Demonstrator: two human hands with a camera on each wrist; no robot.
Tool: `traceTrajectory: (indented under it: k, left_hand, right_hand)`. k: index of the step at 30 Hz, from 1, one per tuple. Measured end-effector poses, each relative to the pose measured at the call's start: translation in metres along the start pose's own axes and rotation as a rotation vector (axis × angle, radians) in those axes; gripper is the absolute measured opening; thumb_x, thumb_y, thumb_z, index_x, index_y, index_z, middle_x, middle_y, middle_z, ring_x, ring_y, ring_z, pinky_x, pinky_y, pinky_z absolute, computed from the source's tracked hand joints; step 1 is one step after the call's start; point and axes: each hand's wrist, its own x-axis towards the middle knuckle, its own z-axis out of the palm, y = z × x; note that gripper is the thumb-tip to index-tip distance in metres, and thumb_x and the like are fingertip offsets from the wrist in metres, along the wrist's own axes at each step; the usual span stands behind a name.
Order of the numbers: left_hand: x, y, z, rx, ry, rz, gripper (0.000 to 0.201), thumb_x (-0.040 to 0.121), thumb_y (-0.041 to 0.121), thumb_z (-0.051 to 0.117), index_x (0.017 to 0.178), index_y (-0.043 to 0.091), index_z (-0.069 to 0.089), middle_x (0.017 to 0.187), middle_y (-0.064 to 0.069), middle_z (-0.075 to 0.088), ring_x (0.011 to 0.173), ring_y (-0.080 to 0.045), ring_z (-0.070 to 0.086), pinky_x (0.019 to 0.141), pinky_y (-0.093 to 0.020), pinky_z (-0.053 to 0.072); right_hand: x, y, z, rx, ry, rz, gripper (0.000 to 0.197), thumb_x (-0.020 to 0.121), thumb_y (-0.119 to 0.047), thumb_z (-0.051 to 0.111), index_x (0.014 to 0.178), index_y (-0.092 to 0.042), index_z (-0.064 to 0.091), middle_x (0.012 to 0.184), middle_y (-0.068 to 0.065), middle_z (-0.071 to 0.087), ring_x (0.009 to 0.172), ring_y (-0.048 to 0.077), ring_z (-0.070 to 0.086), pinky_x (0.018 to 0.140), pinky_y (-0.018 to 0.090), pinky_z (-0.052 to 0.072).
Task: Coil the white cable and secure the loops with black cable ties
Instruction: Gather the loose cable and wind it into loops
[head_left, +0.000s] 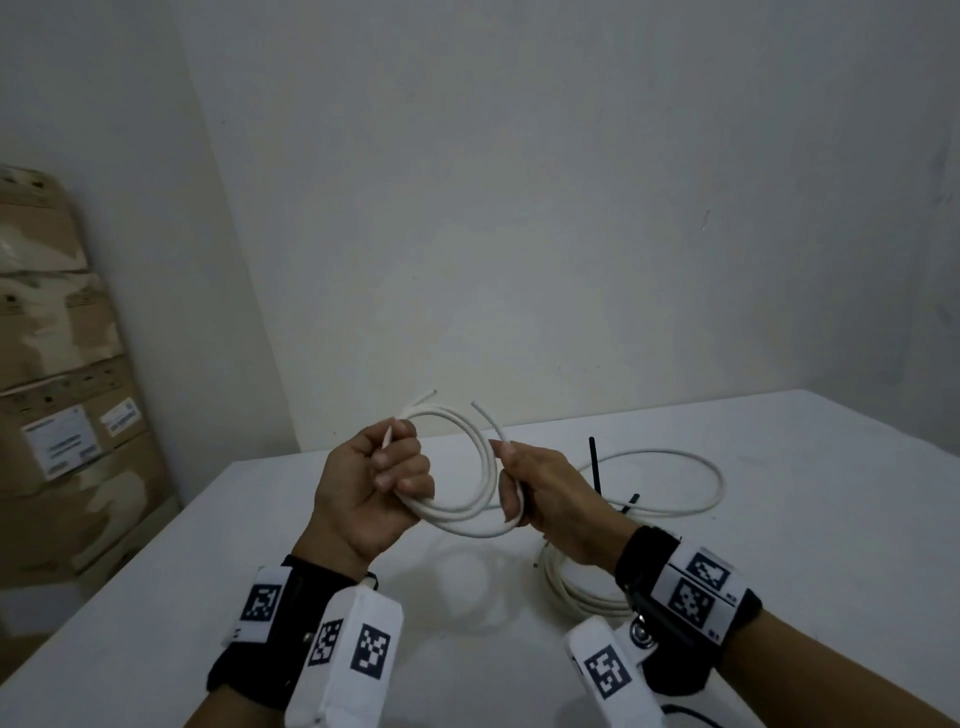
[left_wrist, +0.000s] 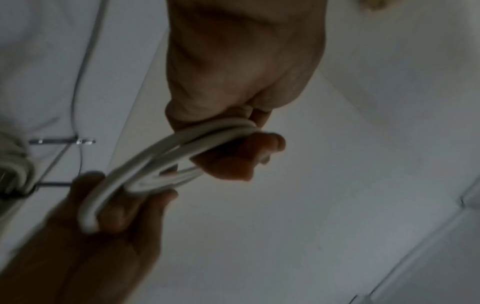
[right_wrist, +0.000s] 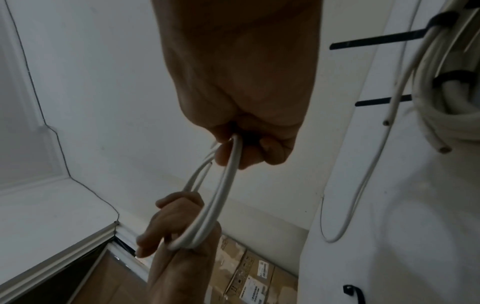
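Observation:
A white cable (head_left: 470, 470) is wound into a small coil of a few loops and held in the air above the table. My left hand (head_left: 387, 470) grips the coil's left side, fingers curled round the strands (left_wrist: 207, 133). My right hand (head_left: 524, 486) grips the right side (right_wrist: 231, 156). Two loose cable ends (head_left: 480, 408) stick up behind the coil. Black cable ties (head_left: 595, 465) lie on the table behind my right hand.
A second white cable (head_left: 675, 480) lies in a loose loop on the white table (head_left: 831, 519). Another coil (head_left: 576, 587) bound with black ties (right_wrist: 451, 77) rests under my right wrist. Cardboard boxes (head_left: 57, 374) are stacked at the left wall.

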Motion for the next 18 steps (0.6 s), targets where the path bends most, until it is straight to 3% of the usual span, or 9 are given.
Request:
traceTrajectory:
  k: [2, 3, 5, 7, 11, 15, 18]
  left_hand:
    - [-0.001, -0.003, 0.006, 0.189, 0.083, -0.01, 0.013, 0.075, 0.016, 0.069, 0.074, 0.004, 0.066, 0.044, -0.003, 0.048, 0.036, -0.018, 0.047, 0.047, -0.03, 0.047]
    - [-0.001, -0.005, 0.009, 0.252, 0.152, 0.016, 0.014, 0.072, 0.018, 0.069, 0.069, 0.005, 0.064, 0.039, -0.001, 0.04, 0.031, -0.015, 0.04, 0.041, -0.027, 0.044]
    - [-0.002, -0.01, 0.015, 0.314, 0.243, 0.049, 0.025, 0.08, 0.022, 0.049, 0.067, 0.006, 0.063, 0.036, 0.001, 0.031, 0.027, -0.014, 0.032, 0.038, -0.025, 0.04]
    - [-0.002, -0.013, 0.015, 0.326, 0.296, 0.051, 0.031, 0.084, 0.022, 0.04, 0.07, 0.006, 0.062, 0.036, 0.001, 0.028, 0.027, -0.013, 0.029, 0.038, -0.023, 0.038]
    - [-0.002, -0.018, 0.013, 0.261, 0.266, 0.059, 0.021, 0.081, 0.022, 0.045, 0.066, 0.009, 0.053, 0.032, 0.003, 0.026, 0.026, -0.01, 0.017, 0.033, -0.016, 0.032]
    - [-0.001, -0.028, 0.005, 0.123, 0.193, 0.116, 0.025, 0.058, 0.02, 0.075, 0.062, 0.01, 0.052, 0.032, 0.005, 0.025, 0.03, -0.012, 0.011, 0.028, -0.016, 0.03]
    - [0.001, -0.036, 0.005, 0.156, 0.27, 0.129, 0.02, 0.075, 0.023, 0.055, 0.06, 0.011, 0.051, 0.031, 0.004, 0.023, 0.021, -0.009, 0.02, 0.03, -0.013, 0.024]
  right_hand:
    - [0.002, -0.003, -0.004, -0.016, 0.027, -0.012, 0.039, 0.102, -0.029, 0.035, 0.094, 0.001, 0.059, 0.043, -0.001, 0.044, 0.042, 0.011, 0.035, 0.047, 0.026, 0.027]
    - [0.003, -0.004, -0.006, -0.014, 0.05, -0.011, 0.038, 0.103, -0.027, 0.036, 0.099, 0.001, 0.06, 0.042, -0.001, 0.041, 0.041, 0.011, 0.034, 0.046, 0.025, 0.028]
    - [0.006, -0.004, -0.009, -0.024, 0.091, 0.002, 0.037, 0.104, -0.025, 0.035, 0.107, -0.002, 0.064, 0.042, -0.001, 0.038, 0.041, 0.011, 0.033, 0.046, 0.024, 0.029]
    - [0.009, -0.003, -0.01, -0.06, 0.119, -0.017, 0.036, 0.103, -0.026, 0.037, 0.106, -0.005, 0.066, 0.043, -0.002, 0.038, 0.042, 0.011, 0.034, 0.048, 0.026, 0.029]
    - [0.009, -0.002, -0.005, -0.065, 0.152, -0.08, 0.035, 0.101, -0.033, 0.042, 0.099, -0.009, 0.068, 0.053, -0.003, 0.041, 0.045, 0.008, 0.034, 0.046, 0.024, 0.029]
    - [0.009, -0.006, 0.005, 0.093, 0.166, -0.068, 0.032, 0.102, -0.032, 0.039, 0.092, -0.017, 0.066, 0.062, -0.001, 0.047, 0.051, 0.009, 0.037, 0.045, 0.021, 0.031]
    - [0.012, -0.008, 0.01, 0.086, 0.272, -0.081, 0.033, 0.102, -0.03, 0.038, 0.088, -0.017, 0.065, 0.067, 0.002, 0.052, 0.056, 0.012, 0.043, 0.046, 0.019, 0.036]
